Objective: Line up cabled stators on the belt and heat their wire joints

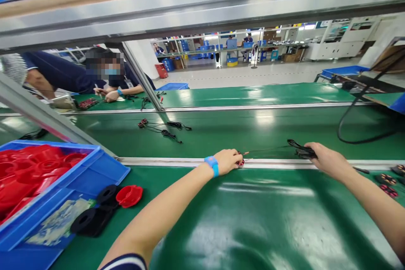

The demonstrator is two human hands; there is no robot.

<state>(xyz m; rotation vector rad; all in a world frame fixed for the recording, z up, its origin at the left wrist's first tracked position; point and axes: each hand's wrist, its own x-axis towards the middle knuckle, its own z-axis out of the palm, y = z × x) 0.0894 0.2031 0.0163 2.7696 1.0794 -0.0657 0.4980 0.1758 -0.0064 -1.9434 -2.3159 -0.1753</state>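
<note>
My left hand [227, 161], with a blue band at the wrist, is closed on a small red-and-black round part [242, 163] at the pale metal strip. Fingers cover most of that part. To the right, my right hand [329, 161] grips a bundled black cable [299, 149] over the green belt. A thin wire runs between the cable bundle and the part in my left hand. Further round parts [388, 190] with dark and red colouring lie beside my right forearm.
A blue bin [104, 168] of red plastic pieces stands at left, with black pieces [91, 221] and a red cup-shaped piece [129, 196] beside it. More cabled parts [164, 128] lie on the belt. A metal post [142, 76] rises ahead; a co-worker [110, 76] sits across.
</note>
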